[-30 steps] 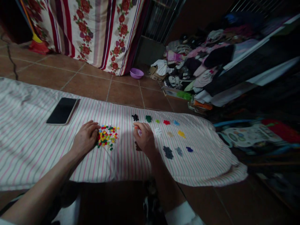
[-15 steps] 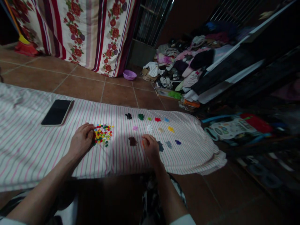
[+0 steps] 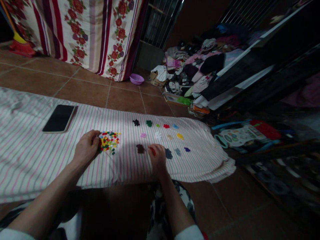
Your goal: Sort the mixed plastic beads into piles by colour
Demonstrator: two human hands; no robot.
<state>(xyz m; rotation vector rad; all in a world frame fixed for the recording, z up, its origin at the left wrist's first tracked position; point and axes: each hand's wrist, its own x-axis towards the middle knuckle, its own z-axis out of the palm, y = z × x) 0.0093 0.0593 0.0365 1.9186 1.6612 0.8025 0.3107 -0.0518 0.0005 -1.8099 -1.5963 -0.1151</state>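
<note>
Purple basin (image 3: 136, 79), left hand (image 3: 86, 145) by mixed pieces (image 3: 109, 141), right hand (image 3: 158, 158) by brown pile (image 3: 140, 149) — grips unclear

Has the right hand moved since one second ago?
Yes. The right hand has moved rightward and lower in the view, from partly covering the brown pile to beside it.

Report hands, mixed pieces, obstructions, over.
Left hand at edge of mixed pile. Right hand at red-orange bits, between brown pile and dark grey pile; grip unclear. Nothing visibly blocking either.
</note>
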